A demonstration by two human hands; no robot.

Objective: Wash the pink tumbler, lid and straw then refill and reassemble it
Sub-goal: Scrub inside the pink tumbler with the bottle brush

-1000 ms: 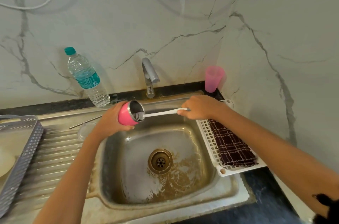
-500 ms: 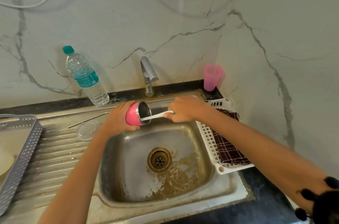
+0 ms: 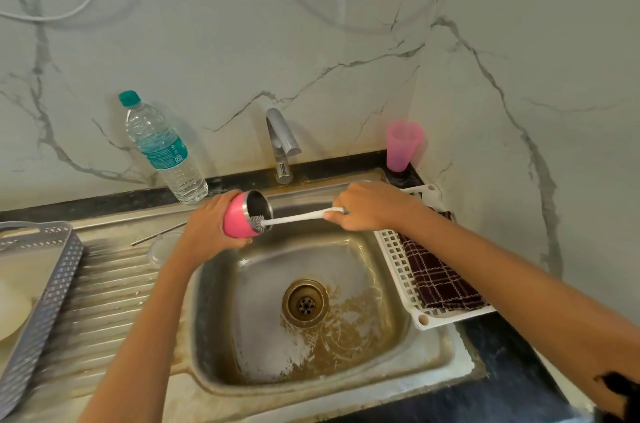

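My left hand (image 3: 204, 225) grips the pink tumbler (image 3: 239, 218), held on its side over the back left of the sink with its steel mouth facing right. My right hand (image 3: 370, 206) holds a white bottle brush (image 3: 298, 217) by the handle; its bristle head sits at the tumbler's mouth. A metal straw (image 3: 157, 234) lies on the drainboard behind my left hand. The clear round lid (image 3: 161, 249) lies flat beside it, partly hidden by my left wrist.
The steel sink (image 3: 426, 357) has a brass drain (image 3: 304, 301) and a closed tap (image 3: 282, 145) at the back. A water bottle (image 3: 162, 149) stands left, a pink cup (image 3: 403, 145) right. A white rack (image 3: 398, 256) holds a checked cloth (image 3: 436, 277). A grey basket (image 3: 45, 301) sits far left.
The brush went deeper into the tumbler half a second ago, then drew back out, so its bristle head now shows at the mouth. My right hand moved right.
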